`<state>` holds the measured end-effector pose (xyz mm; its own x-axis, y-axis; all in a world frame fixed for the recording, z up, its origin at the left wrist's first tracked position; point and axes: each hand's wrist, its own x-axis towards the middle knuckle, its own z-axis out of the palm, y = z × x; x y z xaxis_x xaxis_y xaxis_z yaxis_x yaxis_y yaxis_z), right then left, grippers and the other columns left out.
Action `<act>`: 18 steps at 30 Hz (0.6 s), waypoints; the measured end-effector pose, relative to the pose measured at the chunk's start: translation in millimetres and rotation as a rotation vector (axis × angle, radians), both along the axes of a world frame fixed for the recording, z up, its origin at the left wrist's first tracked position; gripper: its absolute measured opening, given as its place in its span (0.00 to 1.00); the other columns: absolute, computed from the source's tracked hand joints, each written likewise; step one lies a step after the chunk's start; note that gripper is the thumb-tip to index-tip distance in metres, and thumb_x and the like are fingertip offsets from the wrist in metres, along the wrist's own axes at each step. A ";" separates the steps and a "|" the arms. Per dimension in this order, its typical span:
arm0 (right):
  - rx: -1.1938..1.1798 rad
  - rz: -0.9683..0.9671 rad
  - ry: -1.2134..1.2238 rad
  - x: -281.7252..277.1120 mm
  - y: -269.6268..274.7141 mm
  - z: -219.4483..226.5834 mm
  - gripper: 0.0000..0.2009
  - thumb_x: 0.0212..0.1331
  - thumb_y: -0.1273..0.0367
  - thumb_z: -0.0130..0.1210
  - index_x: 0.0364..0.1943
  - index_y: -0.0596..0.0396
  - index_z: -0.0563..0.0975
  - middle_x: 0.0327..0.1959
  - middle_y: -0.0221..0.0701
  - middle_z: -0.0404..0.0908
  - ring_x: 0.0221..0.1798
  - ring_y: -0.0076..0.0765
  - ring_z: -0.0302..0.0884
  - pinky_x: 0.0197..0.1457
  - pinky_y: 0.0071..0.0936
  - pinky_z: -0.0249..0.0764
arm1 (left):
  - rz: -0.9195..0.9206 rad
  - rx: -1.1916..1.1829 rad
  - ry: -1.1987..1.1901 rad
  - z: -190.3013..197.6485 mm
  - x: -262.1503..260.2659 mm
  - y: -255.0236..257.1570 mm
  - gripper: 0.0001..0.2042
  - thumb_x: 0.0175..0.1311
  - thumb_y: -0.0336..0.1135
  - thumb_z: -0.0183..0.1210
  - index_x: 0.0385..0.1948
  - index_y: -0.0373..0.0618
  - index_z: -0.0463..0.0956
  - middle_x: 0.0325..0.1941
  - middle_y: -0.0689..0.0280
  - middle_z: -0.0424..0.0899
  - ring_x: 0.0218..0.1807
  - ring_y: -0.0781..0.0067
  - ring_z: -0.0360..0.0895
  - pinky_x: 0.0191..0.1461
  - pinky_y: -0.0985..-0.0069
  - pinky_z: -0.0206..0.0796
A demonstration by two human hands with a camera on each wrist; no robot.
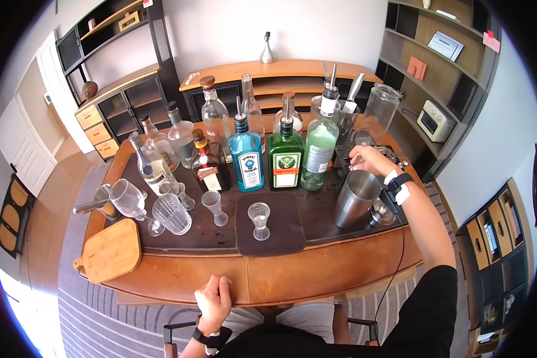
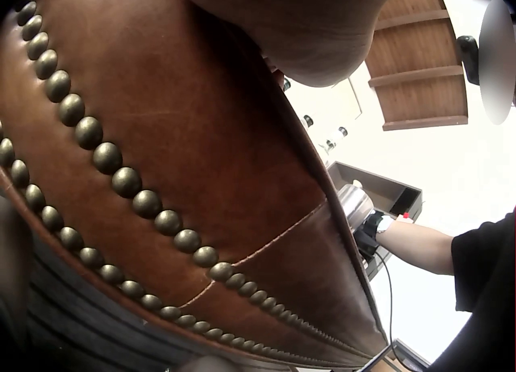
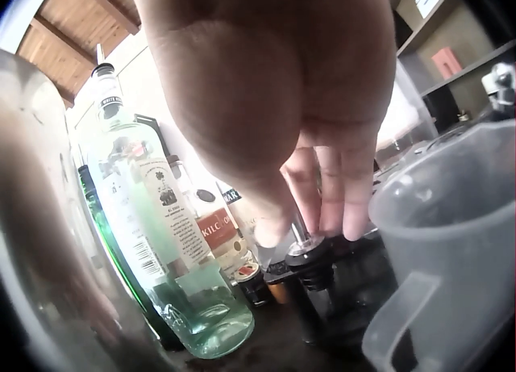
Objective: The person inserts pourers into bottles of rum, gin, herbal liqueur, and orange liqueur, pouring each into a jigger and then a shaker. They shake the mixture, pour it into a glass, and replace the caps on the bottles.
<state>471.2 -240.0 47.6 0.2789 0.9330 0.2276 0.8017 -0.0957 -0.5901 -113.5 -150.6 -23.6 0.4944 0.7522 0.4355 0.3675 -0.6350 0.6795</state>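
Black-and-silver pourer (image 3: 310, 257), silver shaker (image 1: 357, 201), pale green bottle (image 1: 320, 143), blue bottle (image 1: 245, 145), orange-brown table edge (image 1: 185, 273), striped grey rug (image 1: 110, 310)

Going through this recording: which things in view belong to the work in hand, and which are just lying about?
Work in hand, judging by where things stand:
metal spout, pinched by the right hand
metal cup, close by that hand
measuring glass on the dark mat, possibly

Just lying about, it seems:
wooden board
stemmed glass
silver ornament

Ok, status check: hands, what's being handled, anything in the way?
Left hand empty, at table edge. Right hand pinching metal spout. Shaker and plastic jug close by, may crowd it.
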 end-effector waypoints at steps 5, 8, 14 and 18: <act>-0.198 -0.142 -0.105 -3.4 0.8 14.9 0.07 0.55 0.73 0.67 0.35 0.62 0.84 0.32 0.41 0.88 0.35 0.37 0.87 0.43 0.33 0.81 | 0.001 -0.006 -0.005 0.6 0.4 -0.8 0.10 0.74 0.30 0.55 0.27 0.44 0.78 0.18 0.60 0.79 0.19 0.55 0.77 0.25 0.66 0.67; -0.197 -0.076 -0.092 -12.6 2.4 22.9 0.07 0.55 0.73 0.67 0.34 0.62 0.84 0.32 0.42 0.88 0.35 0.39 0.86 0.42 0.34 0.80 | 0.004 0.003 0.002 0.4 1.3 -0.3 0.10 0.73 0.30 0.55 0.27 0.44 0.78 0.18 0.60 0.79 0.19 0.55 0.77 0.25 0.66 0.67; -0.136 -0.139 -0.153 -29.0 7.3 33.1 0.06 0.62 0.73 0.61 0.36 0.63 0.78 0.31 0.43 0.85 0.32 0.43 0.84 0.39 0.39 0.77 | 0.001 0.002 0.006 -0.1 0.3 0.5 0.12 0.74 0.31 0.54 0.26 0.42 0.78 0.19 0.58 0.79 0.18 0.56 0.76 0.25 0.67 0.65; -0.169 -0.312 0.060 -29.9 7.1 35.0 0.07 0.66 0.71 0.58 0.41 0.60 0.74 0.28 0.37 0.81 0.29 0.35 0.82 0.34 0.36 0.76 | 0.007 -0.006 0.014 -1.1 0.3 -1.1 0.11 0.73 0.30 0.55 0.26 0.44 0.78 0.18 0.59 0.78 0.18 0.54 0.77 0.24 0.65 0.66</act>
<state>441.3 -232.9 82.6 0.5643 0.8239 0.0519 0.6829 -0.4305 -0.5902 -113.2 -151.6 -24.7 0.4949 0.7585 0.4240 0.3816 -0.6281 0.6781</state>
